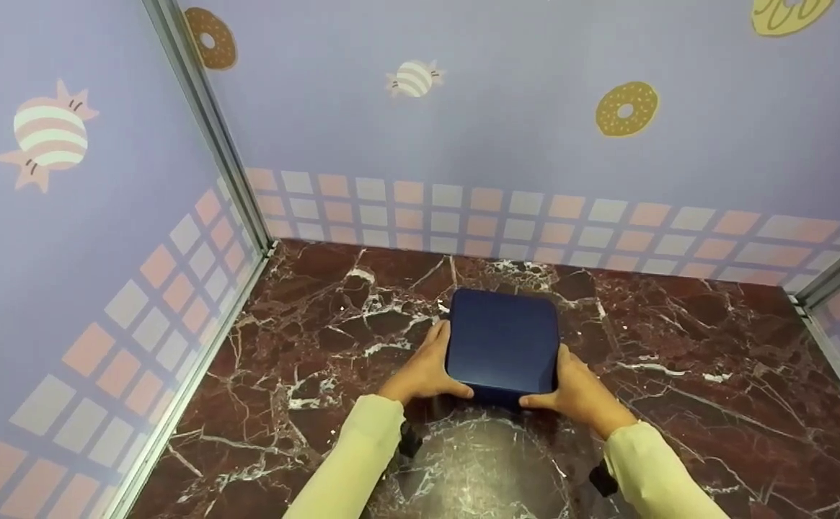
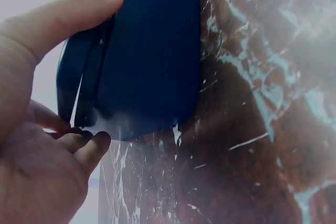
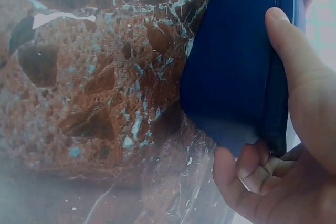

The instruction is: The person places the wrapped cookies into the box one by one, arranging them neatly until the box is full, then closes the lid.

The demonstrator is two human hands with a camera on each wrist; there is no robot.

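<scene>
A dark blue box [image 3: 239, 61] fills the view from twelve o'clock toward three, its near corner tilted just above the red-brown marble tabletop [image 3: 89, 93]. The right hand [image 3: 294, 150] grips it from four o'clock: the thumb lies along the box's edge, and curled fingers [image 3: 236, 169] tuck beneath its corner.
</scene>
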